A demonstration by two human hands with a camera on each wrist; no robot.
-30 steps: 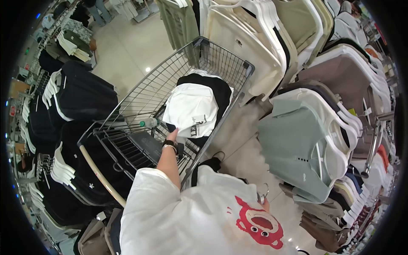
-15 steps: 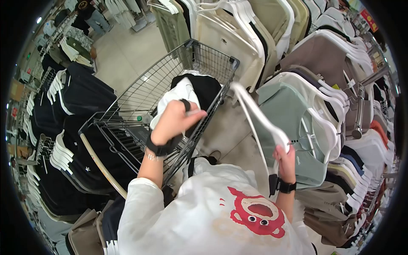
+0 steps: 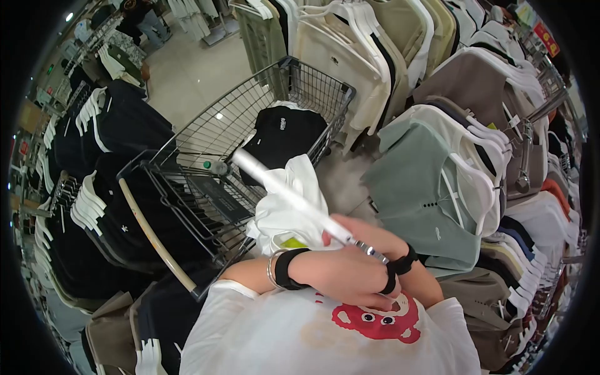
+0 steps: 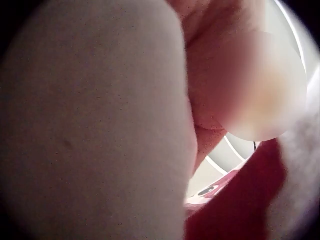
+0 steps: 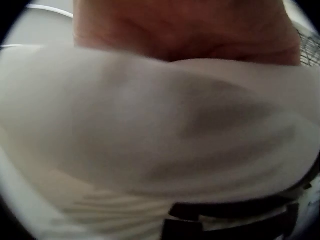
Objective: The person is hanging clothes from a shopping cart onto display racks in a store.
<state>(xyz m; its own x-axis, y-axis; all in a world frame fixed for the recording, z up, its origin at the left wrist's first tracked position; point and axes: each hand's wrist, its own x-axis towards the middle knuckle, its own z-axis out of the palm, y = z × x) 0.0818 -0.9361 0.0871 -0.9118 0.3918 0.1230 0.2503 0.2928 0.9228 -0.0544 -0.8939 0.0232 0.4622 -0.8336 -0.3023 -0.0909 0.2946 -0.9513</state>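
Observation:
A white hanger [image 3: 294, 203] slants across the head view, with its metal hook between the crossed hands. My right hand [image 3: 369, 240] grips it near the hook, partly behind my left hand [image 3: 340, 275]. The left hand's fingers bend down by the shirt front; whether they hold anything is hidden. A bunched white garment [image 3: 290, 194] with a yellow-green patch hangs beyond the hands, partly behind the hanger. Skin fills much of the left wrist view, and pale cloth [image 5: 150, 125] covers most of the right wrist view.
A shopping cart [image 3: 219, 119] stands ahead, holding a folded black garment [image 3: 287, 134] and a green-capped bottle [image 3: 215, 167]. Racks of dark clothes [image 3: 134, 125] are at left. Grey-green [image 3: 415, 187] and beige tops [image 3: 344, 59] hang at right and ahead.
The white garment has come out of the cart toward me, exposing the black one. The left hand has moved right, across the right one. The hanger has swung left, in front of the garment.

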